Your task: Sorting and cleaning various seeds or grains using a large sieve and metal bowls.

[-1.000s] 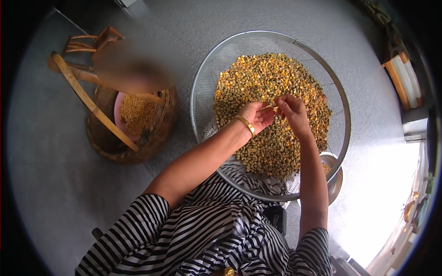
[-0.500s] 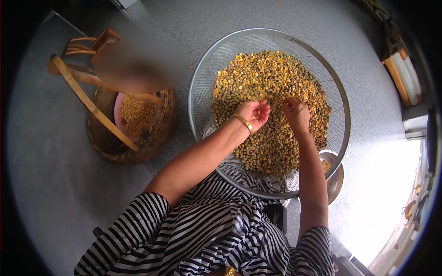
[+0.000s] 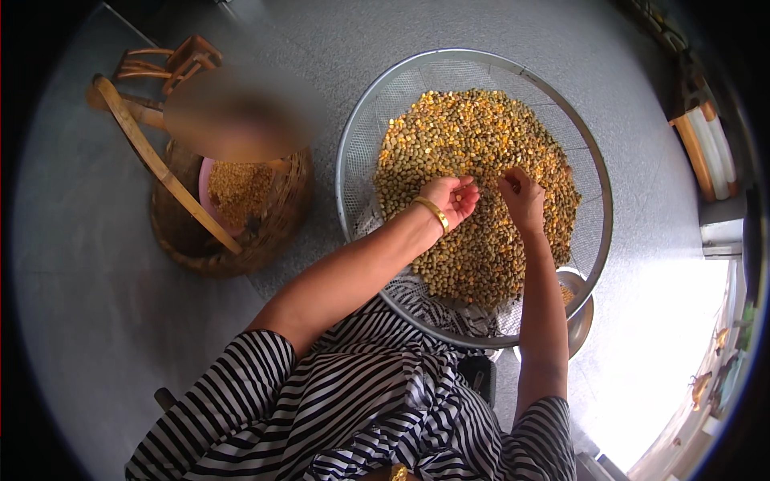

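Note:
A round wire-mesh sieve (image 3: 358, 144) holds a wide heap of greenish-brown bean-like seeds and yellow kernels (image 3: 473, 264). Over the middle of the heap, my left hand (image 3: 451, 202) is cupped palm up, its fingers curled round a few small kernels. A gold bangle (image 3: 433, 215) circles that wrist. Just to the right, my right hand (image 3: 523, 200) hovers above the seeds with thumb and fingertips pinched together. Whatever lies in that pinch is too small or hidden to make out. A small gap separates the two hands.
On the left stands a woven basket (image 3: 172, 252) with a long wooden handle (image 3: 172, 183) and a pink bowl (image 3: 205, 188) of yellow kernels. A metal bowl (image 3: 583, 325) sits partly under the sieve's right rim. A small wooden chair (image 3: 192, 60) is behind the basket.
The whole view has shifted slightly. My right hand has turned a little, its fingers still pinched, while my left palm stays cupped beside it.

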Motion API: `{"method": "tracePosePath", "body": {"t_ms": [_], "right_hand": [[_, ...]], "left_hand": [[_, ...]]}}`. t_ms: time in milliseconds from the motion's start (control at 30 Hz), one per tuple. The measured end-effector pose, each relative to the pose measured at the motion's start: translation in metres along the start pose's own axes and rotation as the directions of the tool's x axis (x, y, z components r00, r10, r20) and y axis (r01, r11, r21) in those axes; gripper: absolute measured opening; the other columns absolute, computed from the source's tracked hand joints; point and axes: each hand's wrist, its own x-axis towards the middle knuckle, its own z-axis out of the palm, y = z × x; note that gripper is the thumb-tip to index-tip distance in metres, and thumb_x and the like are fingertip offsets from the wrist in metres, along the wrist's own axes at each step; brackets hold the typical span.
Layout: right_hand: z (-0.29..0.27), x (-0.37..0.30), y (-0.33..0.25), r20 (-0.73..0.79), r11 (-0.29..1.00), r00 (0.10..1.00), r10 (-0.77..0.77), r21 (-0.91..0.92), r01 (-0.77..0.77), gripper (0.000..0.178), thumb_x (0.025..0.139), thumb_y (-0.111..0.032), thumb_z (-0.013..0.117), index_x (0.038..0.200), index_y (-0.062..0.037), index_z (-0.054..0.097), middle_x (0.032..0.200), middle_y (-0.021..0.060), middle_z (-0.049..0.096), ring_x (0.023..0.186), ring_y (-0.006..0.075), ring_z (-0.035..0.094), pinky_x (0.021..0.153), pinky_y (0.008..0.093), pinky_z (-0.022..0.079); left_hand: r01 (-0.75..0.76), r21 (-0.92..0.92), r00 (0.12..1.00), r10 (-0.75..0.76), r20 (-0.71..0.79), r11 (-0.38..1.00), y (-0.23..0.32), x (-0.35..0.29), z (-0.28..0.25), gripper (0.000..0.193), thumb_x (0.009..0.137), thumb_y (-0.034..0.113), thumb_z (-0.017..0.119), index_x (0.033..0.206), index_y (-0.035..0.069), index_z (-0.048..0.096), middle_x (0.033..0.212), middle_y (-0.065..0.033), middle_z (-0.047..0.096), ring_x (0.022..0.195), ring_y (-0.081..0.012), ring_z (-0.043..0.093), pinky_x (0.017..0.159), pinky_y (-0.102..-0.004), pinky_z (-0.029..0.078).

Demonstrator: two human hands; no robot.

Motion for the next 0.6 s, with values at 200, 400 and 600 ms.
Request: {"method": "tracePosePath", "body": {"t_ms": [200,400,600], "right_hand": [[-0.006,-0.002,-0.018,0.321,0.926,0.945,0.059,0.335,-0.172,0.016,0.071,-0.014,0.059,0.080,-0.0012,0.057,0.067,0.0061,0.058,0.056,0.0102,0.052,0.053,0.0235,0.042],[0.010,-0.010,0.013,0.143,0.995,0.989,0.022,-0.098,-0.008,0.011,0.068,-0.014,0.059,0.076,-0.0063,0.057,0.069,0.0079,0.058,0.060,0.0206,0.056,0.054,0.0299,0.044],[0.017,-0.012,0.008,0.097,0.966,0.995,-0.011,-0.255,0.035,0.010,0.069,-0.014,0.058,0.075,-0.0075,0.054,0.069,0.0070,0.057,0.062,0.0232,0.056,0.055,0.0324,0.044]], "left_hand": [[-0.056,0.056,0.998,0.056,0.019,0.997,-0.001,0.001,0.000,0.021,0.083,0.015,0.039,0.091,-0.001,0.050,0.088,-0.0117,0.052,0.080,-0.0196,0.051,0.071,-0.0299,0.045],[-0.040,0.029,0.999,0.041,-0.012,0.999,-0.001,0.002,0.001,0.021,0.083,0.013,0.038,0.092,-0.002,0.050,0.087,-0.0123,0.051,0.080,-0.0194,0.051,0.072,-0.0294,0.045],[-0.054,0.053,0.998,0.055,-0.028,0.997,-0.001,0.000,0.001,0.021,0.084,0.013,0.038,0.091,-0.002,0.051,0.085,-0.0121,0.052,0.076,-0.0188,0.053,0.069,-0.0280,0.046]]}}
